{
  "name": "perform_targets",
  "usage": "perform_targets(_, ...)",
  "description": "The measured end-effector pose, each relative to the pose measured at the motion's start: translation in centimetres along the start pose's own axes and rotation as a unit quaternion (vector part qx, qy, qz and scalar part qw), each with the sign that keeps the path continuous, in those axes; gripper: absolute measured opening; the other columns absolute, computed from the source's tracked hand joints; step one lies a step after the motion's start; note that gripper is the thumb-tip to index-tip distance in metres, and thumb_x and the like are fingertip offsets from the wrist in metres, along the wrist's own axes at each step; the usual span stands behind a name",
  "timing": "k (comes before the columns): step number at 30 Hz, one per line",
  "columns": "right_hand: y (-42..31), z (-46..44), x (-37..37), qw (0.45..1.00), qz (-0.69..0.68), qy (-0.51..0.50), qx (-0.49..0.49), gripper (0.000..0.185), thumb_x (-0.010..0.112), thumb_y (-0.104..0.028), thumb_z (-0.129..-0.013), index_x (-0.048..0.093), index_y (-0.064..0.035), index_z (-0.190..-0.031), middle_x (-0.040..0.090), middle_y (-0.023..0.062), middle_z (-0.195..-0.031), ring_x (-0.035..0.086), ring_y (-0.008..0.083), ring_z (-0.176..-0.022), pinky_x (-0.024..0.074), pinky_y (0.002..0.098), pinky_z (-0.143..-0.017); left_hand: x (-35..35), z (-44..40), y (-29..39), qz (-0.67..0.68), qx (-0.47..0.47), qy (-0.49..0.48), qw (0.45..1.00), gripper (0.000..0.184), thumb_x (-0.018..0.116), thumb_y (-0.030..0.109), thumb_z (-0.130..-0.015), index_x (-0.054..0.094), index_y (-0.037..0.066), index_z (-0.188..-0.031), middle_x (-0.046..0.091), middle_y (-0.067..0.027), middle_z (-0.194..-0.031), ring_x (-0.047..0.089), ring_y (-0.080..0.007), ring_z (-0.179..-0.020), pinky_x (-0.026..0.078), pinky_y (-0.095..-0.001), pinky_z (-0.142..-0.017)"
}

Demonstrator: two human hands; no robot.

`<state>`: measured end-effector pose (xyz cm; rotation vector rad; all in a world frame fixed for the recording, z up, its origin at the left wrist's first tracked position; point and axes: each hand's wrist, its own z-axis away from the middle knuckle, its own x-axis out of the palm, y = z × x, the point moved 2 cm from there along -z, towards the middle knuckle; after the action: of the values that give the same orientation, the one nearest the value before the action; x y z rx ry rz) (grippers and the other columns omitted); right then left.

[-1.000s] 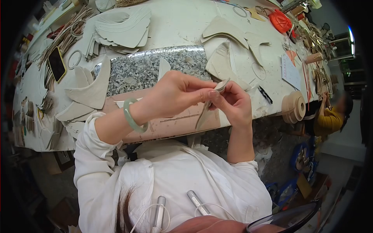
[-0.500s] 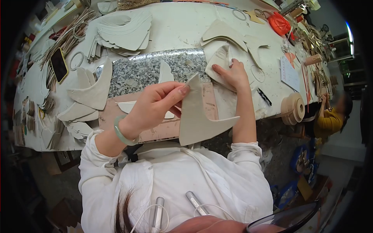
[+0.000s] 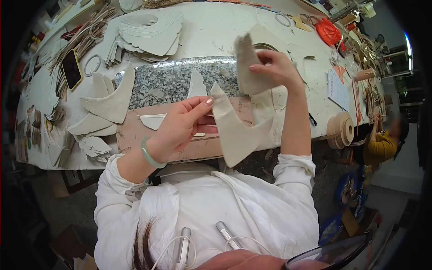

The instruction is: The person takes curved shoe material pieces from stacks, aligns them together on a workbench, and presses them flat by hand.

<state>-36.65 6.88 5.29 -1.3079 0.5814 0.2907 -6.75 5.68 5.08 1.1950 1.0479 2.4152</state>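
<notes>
My left hand [image 3: 180, 119] pinches the narrow top corner of a cream, curved leather-like piece [image 3: 236, 130] between thumb and fingers. This piece hangs in front of a pinkish board [image 3: 135, 130]. Farther out, my right hand [image 3: 274, 69] grips a second cream leather-like piece [image 3: 247, 63], raised on edge and slightly blurred. Behind it lie more cream pieces [image 3: 265, 36], partly hidden by the hand. A speckled stone slab [image 3: 162, 81] sits beyond the board. One small cream strip [image 3: 196, 83] rests upright-looking on the slab, and a flat strip [image 3: 150, 120] is on the board.
Stacked cream pieces [image 3: 148, 33] lie at the back left, with loose ones [image 3: 112, 101] at the left. A phone [image 3: 72, 69] lies nearby. Tape rolls [image 3: 339, 130], a paper sheet [image 3: 337, 90] and a red bag [image 3: 328, 31] are at the right. Another person [image 3: 382, 144] sits there.
My right hand has lifted its cream piece up and away from me, turning it on edge. The piece in my left hand has swung and tilted a little.
</notes>
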Motion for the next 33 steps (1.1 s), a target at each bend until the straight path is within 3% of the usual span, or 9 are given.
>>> perform_targets(2,-1.6,-0.1,1.4,0.958,0.149,0.138,-0.203,0.038,0.082,-0.021,-0.078,0.067,-0.0002,-0.105,0.067,0.0091,-0.090,0.062,0.0164,-0.075,0.0511,0.0249,-0.069,0.7,-0.5,-0.4,0.029,0.031,0.018,0.999,0.030,0.058,0.023,-0.101,0.064,-0.003,-0.115,0.069,-0.0087,-0.091,0.067,-0.0133,-0.080,0.060,-0.0253,-0.074)
perform_targets(4,-3.6,-0.1,3.5,0.834,0.282,0.262,-0.395,0.033,0.081,-0.019,-0.078,0.069,-0.0025,-0.103,0.066,0.0049,-0.077,0.058,0.0132,-0.068,0.0486,0.0220,-0.064,0.7,-0.9,-0.3,0.060,0.068,0.040,0.995,0.030,0.059,0.022,-0.101,0.063,-0.003,-0.115,0.069,-0.0092,-0.093,0.068,-0.0141,-0.084,0.060,-0.0262,-0.076)
perform_targets(5,-5.4,1.6,4.1,0.925,0.157,0.185,-0.294,0.029,0.081,-0.016,-0.078,0.068,-0.0030,-0.100,0.064,0.0037,-0.075,0.056,0.0117,-0.066,0.0475,0.0215,-0.062,0.5,-1.0,-0.3,0.063,0.072,0.044,0.995,0.030,0.059,0.022,-0.101,0.063,-0.003,-0.115,0.069,-0.0092,-0.093,0.068,-0.0141,-0.084,0.060,-0.0262,-0.076)
perform_targets(6,-7.1,4.3,4.9,0.978,0.026,0.100,-0.178,0.025,0.081,-0.014,-0.078,0.067,-0.0036,-0.096,0.063,0.0024,-0.073,0.053,0.0101,-0.064,0.0464,0.0211,-0.060,0.4,-1.1,-0.4,0.060,0.082,0.036,0.994,0.029,0.059,0.022,-0.101,0.063,-0.003,-0.116,0.070,-0.0094,-0.094,0.069,-0.0150,-0.085,0.060,-0.0269,-0.077)
perform_targets(9,-8.1,7.7,7.6,0.973,0.024,0.073,-0.216,0.022,0.081,-0.007,-0.077,0.065,-0.0032,-0.090,0.063,0.0011,-0.072,0.052,0.0087,-0.061,0.0440,0.0202,-0.055,0.5,-1.5,-0.6,0.042,0.100,-0.001,0.994,0.028,0.058,0.019,-0.101,0.062,-0.002,-0.119,0.070,-0.0100,-0.098,0.070,-0.0177,-0.087,0.061,-0.0290,-0.079)
perform_targets(20,-7.5,9.1,4.5,0.978,-0.043,0.079,-0.188,0.018,0.078,-0.001,-0.079,0.063,-0.0009,-0.089,0.064,0.0029,-0.075,0.053,0.0089,-0.061,0.0444,0.0178,-0.055,3.2,-2.8,0.8,-0.031,0.088,-0.034,0.995,0.029,0.062,0.021,-0.099,0.066,0.000,-0.117,0.071,-0.0095,-0.097,0.070,-0.0167,-0.085,0.061,-0.0285,-0.080)
perform_targets(25,-5.6,9.0,3.9,0.974,-0.150,0.068,-0.157,0.015,0.076,0.001,-0.081,0.063,-0.0006,-0.089,0.065,0.0044,-0.079,0.056,0.0090,-0.063,0.0461,0.0176,-0.056,4.2,-3.9,1.4,-0.095,0.126,-0.046,0.986,0.028,0.064,0.022,-0.098,0.068,-0.001,-0.115,0.072,-0.0098,-0.098,0.070,-0.0161,-0.084,0.061,-0.0273,-0.078)
perform_targets(30,-5.1,10.0,3.6,0.972,-0.115,0.117,-0.170,0.008,0.068,0.001,-0.088,0.063,0.0007,-0.093,0.065,0.0056,-0.081,0.058,0.0107,-0.066,0.0491,0.0202,-0.059,5.0,-5.5,1.6,-0.155,0.182,-0.094,0.967,0.025,0.066,0.021,-0.096,0.071,0.000,-0.110,0.071,-0.0080,-0.092,0.069,-0.0126,-0.079,0.059,-0.0232,-0.074)
perform_targets(33,-4.3,10.2,3.5,0.960,-0.131,0.201,-0.141,0.008,0.065,-0.003,-0.089,0.063,0.0004,-0.095,0.064,0.0041,-0.075,0.056,0.0110,-0.065,0.0479,0.0214,-0.059,5.6,-7.0,1.8,-0.214,0.222,-0.083,0.948,0.024,0.063,0.017,-0.097,0.068,-0.001,-0.113,0.071,-0.0099,-0.094,0.069,-0.0145,-0.081,0.060,-0.0237,-0.074)
